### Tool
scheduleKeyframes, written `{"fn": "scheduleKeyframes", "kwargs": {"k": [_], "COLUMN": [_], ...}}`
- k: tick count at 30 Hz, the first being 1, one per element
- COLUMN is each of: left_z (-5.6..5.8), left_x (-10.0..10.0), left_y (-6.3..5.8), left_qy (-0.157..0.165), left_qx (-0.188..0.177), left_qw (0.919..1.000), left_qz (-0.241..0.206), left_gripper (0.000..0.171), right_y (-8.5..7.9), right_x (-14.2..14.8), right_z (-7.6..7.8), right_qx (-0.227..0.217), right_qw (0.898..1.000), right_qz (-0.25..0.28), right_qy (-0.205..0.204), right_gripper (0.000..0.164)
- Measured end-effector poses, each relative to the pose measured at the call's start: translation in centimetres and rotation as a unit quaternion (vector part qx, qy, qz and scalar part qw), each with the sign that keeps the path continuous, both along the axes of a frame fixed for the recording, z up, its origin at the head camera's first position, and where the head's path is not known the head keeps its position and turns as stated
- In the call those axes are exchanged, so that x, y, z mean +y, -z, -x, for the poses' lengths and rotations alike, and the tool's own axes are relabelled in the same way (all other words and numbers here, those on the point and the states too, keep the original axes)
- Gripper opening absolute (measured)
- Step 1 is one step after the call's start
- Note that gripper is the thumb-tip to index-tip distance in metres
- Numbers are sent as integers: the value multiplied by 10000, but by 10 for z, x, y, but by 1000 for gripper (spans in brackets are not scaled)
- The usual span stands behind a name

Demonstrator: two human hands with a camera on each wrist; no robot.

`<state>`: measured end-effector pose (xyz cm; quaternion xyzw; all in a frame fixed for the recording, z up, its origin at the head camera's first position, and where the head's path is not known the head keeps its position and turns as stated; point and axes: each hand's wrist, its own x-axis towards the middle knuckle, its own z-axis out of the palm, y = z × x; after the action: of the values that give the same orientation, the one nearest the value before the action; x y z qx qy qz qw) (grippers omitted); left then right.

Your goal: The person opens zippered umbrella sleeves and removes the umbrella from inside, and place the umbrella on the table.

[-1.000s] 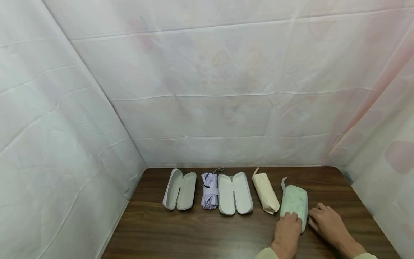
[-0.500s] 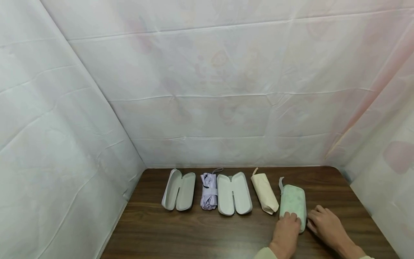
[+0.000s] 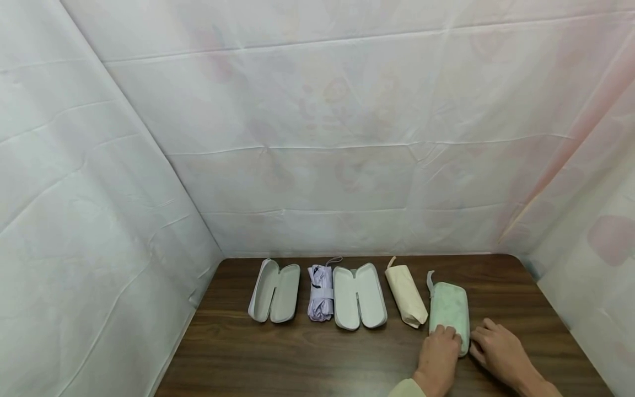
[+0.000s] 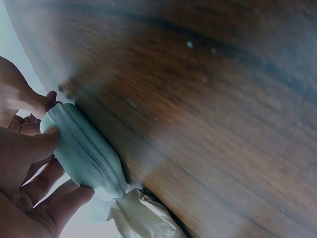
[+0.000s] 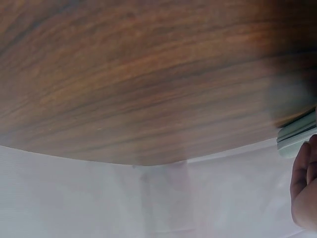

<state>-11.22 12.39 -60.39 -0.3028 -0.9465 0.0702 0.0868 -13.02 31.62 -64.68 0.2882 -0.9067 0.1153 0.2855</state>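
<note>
A pale green zip case [image 3: 448, 304] with a grey strap [image 3: 430, 280] lies at the right of the table. My left hand [image 3: 439, 357] grips its near end; in the left wrist view the thumb lies on the side by the zipper [image 4: 81, 144] and the fingers spread along the body. At the right edge of the case is my right hand [image 3: 500, 348], fingers curled. Its fingertips [image 4: 51, 96] meet at the zipper's end, pinching what looks like the pull, mostly hidden. The right wrist view catches only a corner of the case [image 5: 293, 141].
Left of the green case lies a cream pouch [image 3: 407, 298]. Beyond it are an opened white glasses case [image 3: 372, 295], a folded lilac umbrella [image 3: 321, 300] and an opened grey-white glasses case [image 3: 286, 292]. Pale cloth [image 3: 317, 182] encloses the wooden table [image 3: 278, 358].
The green case and both hands appear slightly further left than a second ago, along with a small shift of the whole view. The left hand keeps its grip; the other objects stay put.
</note>
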Motion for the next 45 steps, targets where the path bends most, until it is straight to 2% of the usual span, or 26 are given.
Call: {"fn": "scheduleKeyframes", "kwargs": {"k": [1,2,5,7,12,19,23,39,45], "left_z": [0,-1,-1,-1,-1,-3,-4,-3,-4], "left_x": [0,1,3,4,7,10,11,15,18], "left_y": [0,0,0,0,0,1,2,-2,1], "left_qy": [2,5,-6,-14,-90,-195,-192,-321,-404], "left_qx": [41,70,41,-44,-119,246,357,-65,41], "left_qw": [10000,10000,10000,10000,9999,9994,9989,9993,9990], "left_qz": [-26,-53,-77,-37,51,-173,-247,-191,-172], "left_gripper": [21,20,20,20,18,15,13,18,18], "right_y": [0,-1,-2,-2,-2,-2,-2,-3,-1], "right_x": [0,-1,-1,0,-2,-5,-6,-8,-7], "right_z": [-1,-2,-5,-7,-11,-15,-17,-22,-23], "right_qx": [6,-3,-123,-236,-355,-377,-366,-398,-363], "right_qw": [10000,10000,9999,9997,9994,9993,9993,9992,9992], "right_qz": [9,21,17,30,23,15,9,45,93], "right_qy": [2,13,-28,-51,16,79,111,-55,-112], "right_gripper": [60,57,30,23,23,40,41,42,32]}}
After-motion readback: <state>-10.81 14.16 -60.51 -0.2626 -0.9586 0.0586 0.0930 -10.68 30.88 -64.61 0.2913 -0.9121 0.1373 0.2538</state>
